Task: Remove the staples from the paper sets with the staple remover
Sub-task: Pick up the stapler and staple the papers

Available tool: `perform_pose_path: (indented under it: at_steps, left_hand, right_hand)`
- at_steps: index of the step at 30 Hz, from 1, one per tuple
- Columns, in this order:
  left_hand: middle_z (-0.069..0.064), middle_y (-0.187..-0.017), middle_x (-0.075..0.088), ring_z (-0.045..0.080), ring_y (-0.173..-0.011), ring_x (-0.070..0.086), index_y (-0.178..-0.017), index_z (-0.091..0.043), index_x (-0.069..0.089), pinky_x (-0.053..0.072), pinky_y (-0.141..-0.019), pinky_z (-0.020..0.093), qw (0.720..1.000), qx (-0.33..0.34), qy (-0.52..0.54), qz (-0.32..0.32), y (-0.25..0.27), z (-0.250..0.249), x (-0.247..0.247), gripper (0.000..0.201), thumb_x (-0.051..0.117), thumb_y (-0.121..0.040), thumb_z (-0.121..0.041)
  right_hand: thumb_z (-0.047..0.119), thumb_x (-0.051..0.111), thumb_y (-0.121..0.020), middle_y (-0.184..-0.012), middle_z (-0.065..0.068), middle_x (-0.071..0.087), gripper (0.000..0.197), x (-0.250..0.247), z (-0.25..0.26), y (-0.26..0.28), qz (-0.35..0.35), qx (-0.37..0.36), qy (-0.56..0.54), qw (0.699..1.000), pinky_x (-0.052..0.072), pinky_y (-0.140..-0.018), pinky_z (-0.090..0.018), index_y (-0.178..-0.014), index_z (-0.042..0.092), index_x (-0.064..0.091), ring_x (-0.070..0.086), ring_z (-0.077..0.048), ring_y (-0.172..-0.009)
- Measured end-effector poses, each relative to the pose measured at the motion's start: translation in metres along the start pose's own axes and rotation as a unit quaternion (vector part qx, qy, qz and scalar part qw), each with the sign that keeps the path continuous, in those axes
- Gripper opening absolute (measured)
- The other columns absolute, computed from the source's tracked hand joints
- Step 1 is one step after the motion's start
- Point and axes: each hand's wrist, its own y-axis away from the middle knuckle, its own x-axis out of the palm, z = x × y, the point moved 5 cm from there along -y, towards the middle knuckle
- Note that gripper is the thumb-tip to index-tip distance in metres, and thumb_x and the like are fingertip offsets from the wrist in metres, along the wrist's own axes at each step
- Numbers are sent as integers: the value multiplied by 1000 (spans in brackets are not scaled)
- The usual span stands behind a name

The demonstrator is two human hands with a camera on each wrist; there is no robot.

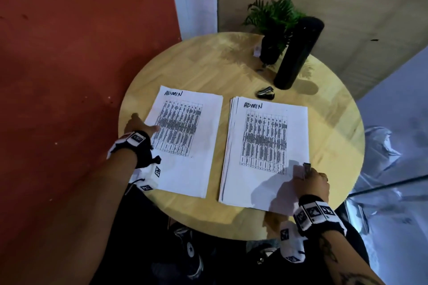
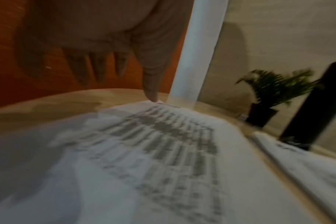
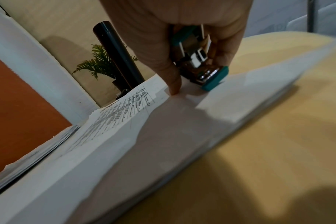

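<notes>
Two stapled paper sets headed "ADMIN" lie side by side on a round wooden table point(image 1: 331, 104). My left hand point(image 1: 141, 125) lies with straight fingers on the left edge of the left paper set point(image 1: 185, 152); in the left wrist view one fingertip point(image 2: 151, 97) touches that set point(image 2: 144, 166) at its far corner. My right hand point(image 1: 312, 180) sits on the right paper set point(image 1: 266, 183) at its near right edge and grips a small teal and metal stapler-like tool point(image 3: 203, 66), its thumb point(image 3: 173, 84) pressing the sheets point(image 3: 163, 128). A black claw staple remover point(image 1: 266, 94) lies untouched behind the right set.
A tall black cylinder point(image 1: 298, 53) and a small potted fern point(image 1: 273, 28) stand at the back of the table, close behind the staple remover. A red wall point(image 1: 81, 76) borders the left. Bare tabletop shows to the right of the right paper set.
</notes>
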Motion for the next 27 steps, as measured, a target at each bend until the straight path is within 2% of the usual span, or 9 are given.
perform_pose_path:
  at_steps: [3, 7, 9, 12, 15, 19, 21, 23, 27]
  left_hand:
    - [22, -141, 38, 39, -130, 36, -139, -9, 35, 36, -104, 50, 997, 36, -24, -59, 26, -40, 14, 68, 68, -83, -28]
    - [19, -136, 50, 34, -124, 48, -131, -7, 48, 40, -103, 39, 983, 159, -28, 89, 77, -105, 101, 50, 59, -87, -28]
    - [18, -136, 50, 34, -124, 49, -130, -6, 49, 41, -103, 40, 981, 139, -40, 133, 104, -120, 140, 54, 59, -87, -36]
    - [17, -134, 47, 33, -125, 44, -128, -4, 47, 36, -106, 41, 987, 100, -91, 89, 130, -129, 167, 62, 60, -84, -45]
    - [18, -138, 40, 34, -128, 38, -135, -1, 39, 31, -109, 43, 984, 93, -133, 70, 147, -134, 176, 73, 61, -83, -47]
    - [14, -136, 47, 31, -126, 45, -131, -6, 45, 37, -106, 42, 991, 47, -97, 82, 137, -138, 173, 69, 68, -79, -46]
    - [10, -130, 57, 28, -120, 54, -131, -6, 49, 44, -101, 43, 989, 6, -59, 139, 123, -137, 171, 81, 74, -70, -53]
    - [7, -129, 60, 26, -120, 56, -134, -6, 50, 42, -104, 41, 972, -2, -36, 231, 115, -137, 177, 78, 70, -76, -54]
    - [12, -130, 57, 30, -118, 57, -136, -1, 45, 45, -100, 38, 971, 47, -14, 233, 117, -148, 175, 74, 63, -84, -50]
  right_hand:
    - [15, 54, -87, -116, -31, 51, 34, 0, 0, -1, 3, 0, -1, 1000, 41, -88, -42, -117, -2, 56, 49, -44, -108]
    - [14, 54, -85, -114, -29, 53, 33, 1, -1, -1, 11, 1, 0, 1000, 43, -85, -42, -115, -1, 57, 51, -43, -106]
    - [14, 54, -86, -114, -28, 53, 32, 1, -1, -2, 13, 0, -2, 1000, 44, -85, -41, -114, -1, 57, 51, -43, -106]
    - [14, 56, -85, -114, -27, 55, 32, 1, -2, -3, 14, -8, 1, 1000, 45, -84, -42, -113, -1, 58, 52, -42, -106]
    - [17, 58, -85, -115, -24, 54, 35, 1, -3, -2, 21, -2, 1, 1000, 46, -83, -42, -116, 2, 58, 52, -41, -107]
    - [17, 57, -86, -115, -23, 54, 33, -1, -1, -3, 22, -6, -5, 1000, 45, -80, -40, -114, 0, 58, 51, -40, -107]
    - [17, 57, -87, -116, -22, 53, 33, -2, -1, -2, 25, -8, -2, 1000, 45, -80, -41, -115, 0, 58, 50, -39, -109]
    - [19, 58, -87, -116, -21, 53, 33, -3, 0, -2, 24, -9, -2, 1000, 45, -81, -41, -115, 1, 58, 49, -39, -110]
    - [22, 59, -87, -115, -21, 53, 34, -4, 1, -1, 23, -9, -4, 1000, 46, -81, -41, -114, 1, 58, 50, -38, -109]
